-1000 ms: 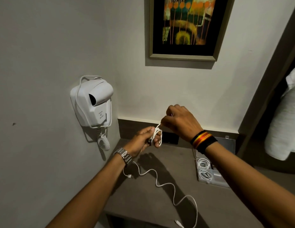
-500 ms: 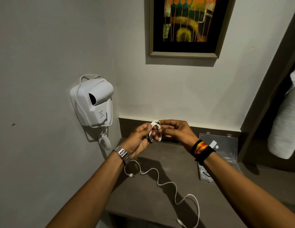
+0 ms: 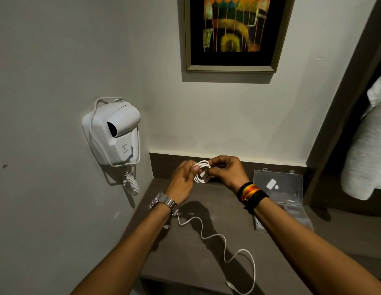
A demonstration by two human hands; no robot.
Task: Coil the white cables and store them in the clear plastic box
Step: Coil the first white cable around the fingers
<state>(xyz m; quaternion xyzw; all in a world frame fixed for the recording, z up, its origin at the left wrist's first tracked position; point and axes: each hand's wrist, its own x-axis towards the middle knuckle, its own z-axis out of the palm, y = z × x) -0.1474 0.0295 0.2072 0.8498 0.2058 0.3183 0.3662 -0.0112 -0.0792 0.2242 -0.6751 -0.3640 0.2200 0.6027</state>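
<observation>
A small white cable coil (image 3: 201, 171) hangs in the air above the back of the dark shelf (image 3: 198, 262). My left hand (image 3: 183, 182) pinches its left side and my right hand (image 3: 225, 171) pinches its right side. A second white cable (image 3: 224, 239) snakes loose across the shelf from under my left wrist to the front edge. The clear plastic box (image 3: 279, 186) stands open at the right, its lid leaning on the back wall; my right forearm covers most of its base.
A white wall-mounted hair dryer (image 3: 113, 133) with a curly cord hangs on the left wall. A framed picture (image 3: 234, 33) is on the back wall. A dark door frame and a white towel (image 3: 366, 150) are at the right.
My right hand came down from above the coil to grip its right side. Both hands now hold the coil between them, a little lower and steadier. The camera view has shifted slightly.
</observation>
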